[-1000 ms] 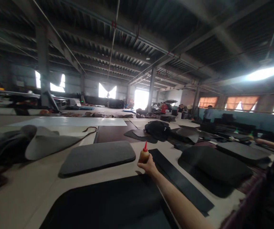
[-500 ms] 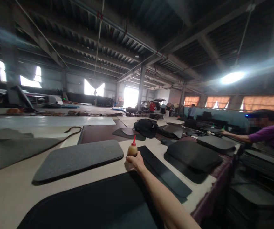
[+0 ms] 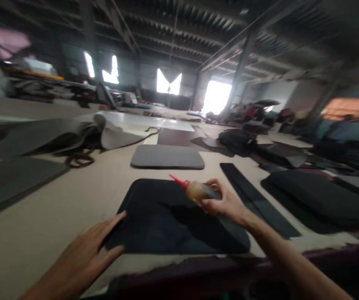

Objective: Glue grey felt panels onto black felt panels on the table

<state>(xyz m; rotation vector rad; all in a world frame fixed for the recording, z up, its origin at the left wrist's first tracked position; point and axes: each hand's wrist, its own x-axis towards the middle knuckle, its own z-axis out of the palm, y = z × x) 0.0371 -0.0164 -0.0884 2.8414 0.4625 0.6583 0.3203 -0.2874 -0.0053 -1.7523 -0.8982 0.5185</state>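
Apparently, the work on the dark mat (image 3: pixel 157 221) is at an early point, because I can see no wet line on it (the picture is somewhat blurred, so I cannot be sure). The right hand (image 3: pixel 228 204) has its fingers wrapped around the bottle (image 3: pixel 195 191), which is tilted above this mat, red tip to the left. The left hand (image 3: pixel 87 248) is released, fingers spread at the mat's left edge. On the far side lies the grey mat (image 3: pixel 167 156); to the right, the strip (image 3: pixel 254 200).
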